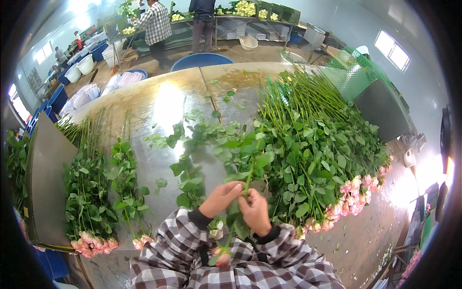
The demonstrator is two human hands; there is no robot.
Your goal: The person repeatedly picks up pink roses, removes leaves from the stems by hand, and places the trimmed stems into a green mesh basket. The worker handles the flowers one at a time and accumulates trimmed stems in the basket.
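Note:
Between both hands, close to my body, is a single rose stem with green leaves. Its pink bloom hangs down toward my lap. My left hand pinches the stem from the left, thumb and fingers together. From the right, my right hand grips it at nearly the same spot; the exact finger contact is blurred. A large heap of pink roses lies just right of my hands, blooms toward me. Loose rose leaves are scattered on the metal table left of my hands.
Two groups of roses, a larger bunch and a smaller one, lie at left beside an upright metal divider. Green netting and a dark panel stand at right. Blue tubs and two people are beyond the table.

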